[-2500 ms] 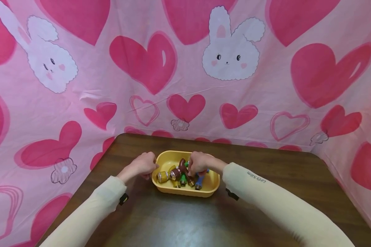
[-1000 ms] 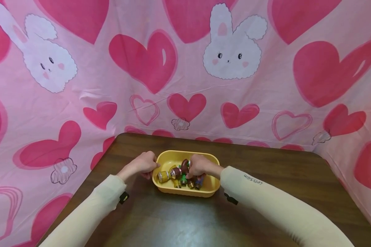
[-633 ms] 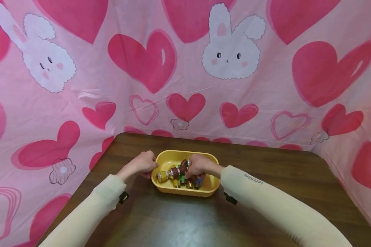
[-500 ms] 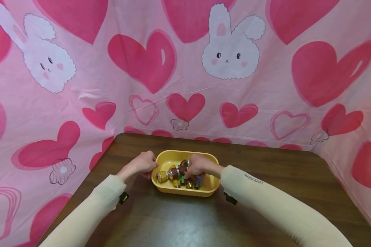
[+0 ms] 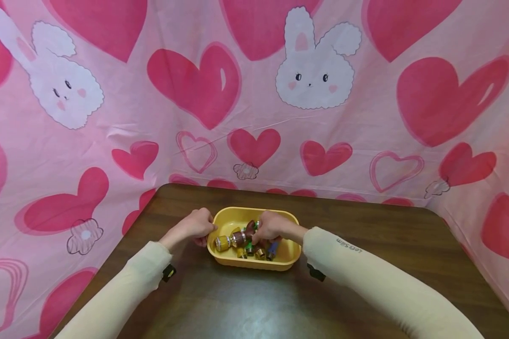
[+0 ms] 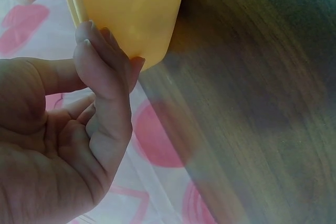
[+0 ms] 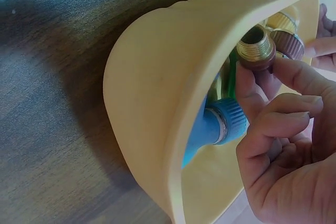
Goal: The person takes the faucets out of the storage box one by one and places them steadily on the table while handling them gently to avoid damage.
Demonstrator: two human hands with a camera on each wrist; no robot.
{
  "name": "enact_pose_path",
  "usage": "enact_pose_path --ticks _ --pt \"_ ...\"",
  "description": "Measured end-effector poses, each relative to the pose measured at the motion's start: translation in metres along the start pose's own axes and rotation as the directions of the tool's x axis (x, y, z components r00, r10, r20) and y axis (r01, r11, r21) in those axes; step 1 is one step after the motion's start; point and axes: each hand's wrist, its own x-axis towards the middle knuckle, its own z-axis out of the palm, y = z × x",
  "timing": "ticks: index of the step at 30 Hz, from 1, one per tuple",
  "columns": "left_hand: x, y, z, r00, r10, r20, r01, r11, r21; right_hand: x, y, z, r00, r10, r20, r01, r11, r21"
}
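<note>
A yellow tub (image 5: 254, 266) stands on the table. My left hand (image 5: 197, 225) pinches its left rim between thumb and fingers, which the left wrist view shows from below. Inside the tub my right hand (image 5: 271, 226) pinches a brown pipe fitting (image 7: 256, 62) with a brass-coloured threaded end. Its ridged brown collar (image 5: 238, 238) points left, towards a ridged yellow fitting (image 5: 223, 243). A green fitting (image 5: 250, 249) lies just below the right hand, and a blue fitting (image 7: 229, 120) sits nearer the tub's right end. The fingers hide part of the pile.
The dark wooden table (image 5: 203, 301) extends around the tub on all sides. Pink cloth (image 5: 254, 108) printed with hearts and rabbits hangs behind it and at both sides. Cream sleeves (image 5: 356, 263) cover both forearms.
Since the earliest frame my right hand has lowered its fingers around the brown fitting, which has turned slightly to the left. My left hand has stayed on the rim.
</note>
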Motion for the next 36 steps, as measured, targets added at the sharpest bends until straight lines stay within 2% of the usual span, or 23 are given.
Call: enact_pose_path --ticks 12,26,36 --pt "0.004 -0.008 -0.002 1.000 0.018 0.025 -0.017 0.999 -0.047 -0.006 0.001 -0.006 1.000 -0.004 -0.005 0.004 1.000 0.016" --pt "0.006 -0.012 0.000 0.999 -0.002 0.036 0.006 0.995 -0.101 -0.011 0.003 -0.004 1.000 -0.006 -0.018 0.007 1.000 0.020" --pt "0.006 -0.010 0.000 1.000 -0.009 0.027 0.011 0.997 -0.081 -0.017 0.003 -0.006 0.999 -0.042 -0.011 0.043 0.999 0.018"
